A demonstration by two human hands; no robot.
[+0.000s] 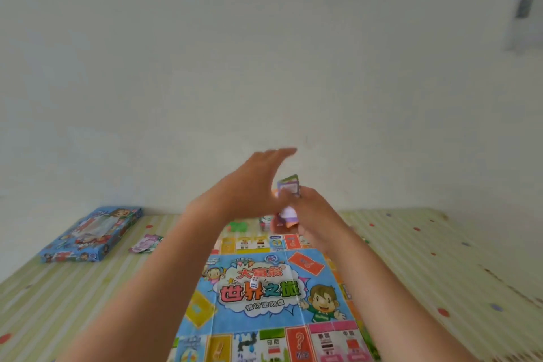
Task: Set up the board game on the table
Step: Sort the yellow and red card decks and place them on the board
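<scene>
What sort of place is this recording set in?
Likely a plain room at home: bare white wall, a green-striped dotted cloth covering the surface, a colourful paper game board and a blue cardboard game box.

Creased printed paper game board (273,303), glossy cardboard box (88,235), smooth white plastic die (254,283), matt striped table covering (411,258)

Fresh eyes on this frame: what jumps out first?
The bright blue game board fills the near centre of the striped table, a white die on its title art. Above its far edge, the right hand grips a small stack of cards, with the left hand open beside it. The blue game box lies far left.
</scene>
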